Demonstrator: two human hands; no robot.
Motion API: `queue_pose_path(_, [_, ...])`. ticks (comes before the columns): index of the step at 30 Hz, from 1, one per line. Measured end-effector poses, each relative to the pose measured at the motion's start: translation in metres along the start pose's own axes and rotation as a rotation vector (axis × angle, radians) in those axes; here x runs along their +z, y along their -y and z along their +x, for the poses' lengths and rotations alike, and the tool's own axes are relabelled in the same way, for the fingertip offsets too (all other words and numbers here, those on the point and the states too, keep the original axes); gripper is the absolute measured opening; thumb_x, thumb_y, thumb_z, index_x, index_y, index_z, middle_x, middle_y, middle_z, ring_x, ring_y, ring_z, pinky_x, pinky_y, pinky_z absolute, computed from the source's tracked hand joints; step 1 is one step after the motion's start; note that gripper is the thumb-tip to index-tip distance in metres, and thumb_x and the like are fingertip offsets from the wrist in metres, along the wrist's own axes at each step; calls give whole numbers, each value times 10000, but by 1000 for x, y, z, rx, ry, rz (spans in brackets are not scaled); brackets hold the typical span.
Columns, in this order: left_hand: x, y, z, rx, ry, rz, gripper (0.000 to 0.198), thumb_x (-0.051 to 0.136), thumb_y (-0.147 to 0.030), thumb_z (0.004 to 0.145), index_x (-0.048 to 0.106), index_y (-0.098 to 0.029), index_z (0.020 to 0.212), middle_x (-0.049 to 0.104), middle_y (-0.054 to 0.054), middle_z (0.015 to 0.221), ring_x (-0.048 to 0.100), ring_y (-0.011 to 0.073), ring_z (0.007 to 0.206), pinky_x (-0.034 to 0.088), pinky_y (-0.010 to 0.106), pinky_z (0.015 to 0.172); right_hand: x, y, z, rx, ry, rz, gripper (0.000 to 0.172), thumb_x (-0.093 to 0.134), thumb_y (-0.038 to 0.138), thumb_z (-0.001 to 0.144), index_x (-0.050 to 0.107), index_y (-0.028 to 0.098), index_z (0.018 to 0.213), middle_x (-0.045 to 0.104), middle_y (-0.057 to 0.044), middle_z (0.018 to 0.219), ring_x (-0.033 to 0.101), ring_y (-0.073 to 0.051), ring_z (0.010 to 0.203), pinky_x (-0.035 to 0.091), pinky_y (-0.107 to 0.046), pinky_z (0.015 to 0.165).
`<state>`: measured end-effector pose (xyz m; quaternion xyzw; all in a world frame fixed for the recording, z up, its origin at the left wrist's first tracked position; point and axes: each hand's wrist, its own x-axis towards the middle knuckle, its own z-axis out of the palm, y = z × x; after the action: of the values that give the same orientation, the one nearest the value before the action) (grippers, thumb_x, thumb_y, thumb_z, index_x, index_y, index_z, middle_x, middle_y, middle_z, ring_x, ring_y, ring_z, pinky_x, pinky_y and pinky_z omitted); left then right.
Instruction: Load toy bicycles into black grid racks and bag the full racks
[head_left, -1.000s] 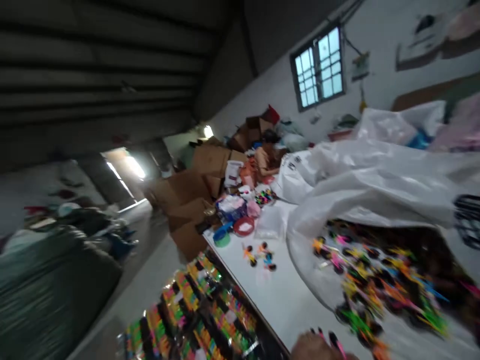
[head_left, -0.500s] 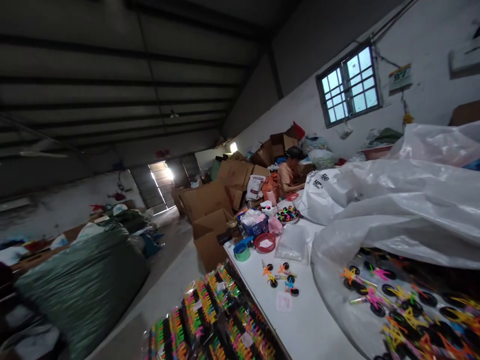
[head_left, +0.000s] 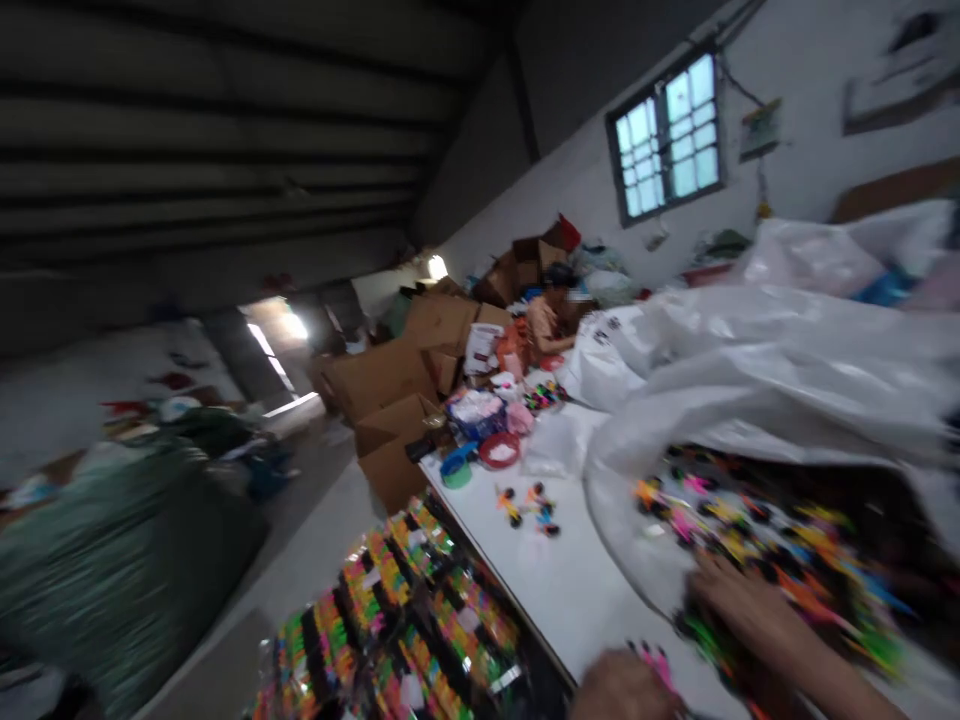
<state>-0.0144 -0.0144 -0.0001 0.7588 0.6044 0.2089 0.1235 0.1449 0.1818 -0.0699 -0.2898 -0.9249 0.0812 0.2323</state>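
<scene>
Small colourful toy bicycles with black wheels fill the mouth of a big white plastic sack on the right. My right hand reaches over the near side of this pile, its fingers blurred among the toys. At the bottom edge my left hand is smeared by motion, with a pink toy beside its fingers; whether it grips that toy is unclear. A few more toy bicycles lie on the white table.
Packed bags of bright toys stand left of the table. Farther back are a red basket, a blue basket, cardboard boxes and a seated person. A large green sack stands at left.
Both my hands have come into view at the lower right, one over the toy pile. The camera view has shifted, so the scene sits farther left and higher.
</scene>
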Motion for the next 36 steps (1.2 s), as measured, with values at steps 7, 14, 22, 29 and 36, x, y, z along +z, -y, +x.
queue_pose_path(7, [5,0,1,186,-109,37,239,379,-203,899,605,-205,975,654,58,821,602,177,803,515,326,728,-67,15,-18,107,247,-211,202,451,90,832,618,166,915,588,-125,1050,498,-216,1018,369,-313,826])
queue_pose_path(14, [3,7,7,210,-82,63,223,404,-246,899,598,-198,998,648,61,906,593,179,874,493,330,798,-110,14,-61,763,120,-348,229,419,306,906,558,159,1012,580,-105,948,559,-203,850,375,-269,670])
queue_pose_path(22, [6,5,5,230,-122,91,228,401,-245,905,597,-162,985,647,64,903,578,177,863,482,325,796,-89,55,-44,236,377,-287,177,431,138,877,579,167,970,564,-94,1018,507,-183,974,381,-268,831])
queue_pose_path(29, [7,8,2,244,-116,103,205,426,-220,894,583,-157,1009,640,66,933,570,182,883,479,330,803,-58,52,-48,208,501,-144,192,447,181,866,611,162,965,595,-88,983,550,-177,915,394,-242,738])
queue_pose_path(36, [10,11,4,318,-203,120,203,416,-234,899,578,-160,996,638,57,898,586,171,859,488,308,779,-48,77,-58,551,326,-133,286,459,350,856,563,158,1040,623,-114,979,584,-228,898,425,-286,677])
